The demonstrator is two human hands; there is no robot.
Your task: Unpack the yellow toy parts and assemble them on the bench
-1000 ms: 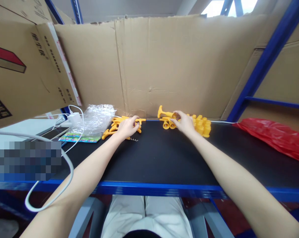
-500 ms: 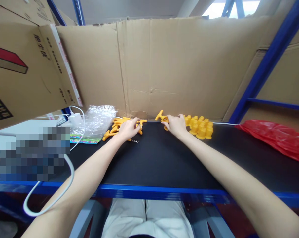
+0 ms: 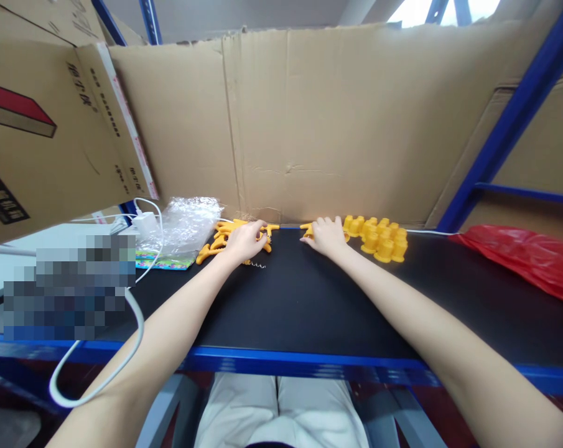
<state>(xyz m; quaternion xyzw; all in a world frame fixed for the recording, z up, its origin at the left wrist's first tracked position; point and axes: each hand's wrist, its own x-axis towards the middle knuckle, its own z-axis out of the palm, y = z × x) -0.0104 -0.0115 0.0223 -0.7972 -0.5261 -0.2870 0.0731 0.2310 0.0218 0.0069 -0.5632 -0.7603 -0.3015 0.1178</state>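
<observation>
My left hand [image 3: 246, 241] is at a pile of yellow T-handled corkscrews [image 3: 207, 252], its fingers bent around one whose handle [image 3: 272, 228] pokes out past the fingertips. A bare metal spiral [image 3: 257, 265] shows below that hand. Farther right, my right hand [image 3: 326, 236] is closed over a yellow T-shaped piece [image 3: 306, 227] low at the table's back edge; the palm and fingers cover most of it. Just beside this hand stand several yellow cup-shaped parts [image 3: 384, 239] in close rows.
Clear plastic bags [image 3: 183, 224] and a white charger with cables [image 3: 144, 223] lie left of the pile. A loose white cable [image 3: 139, 323] crosses my left forearm. Red plastic [image 3: 519, 255] lies at right. Cardboard [image 3: 356, 124] walls the back of the black tabletop [image 3: 295, 305].
My right hand has lowered and turned, and the T-shaped piece in it has gone from tilted up to nearly flat. My left hand stays at the pile. The view shifts slightly.
</observation>
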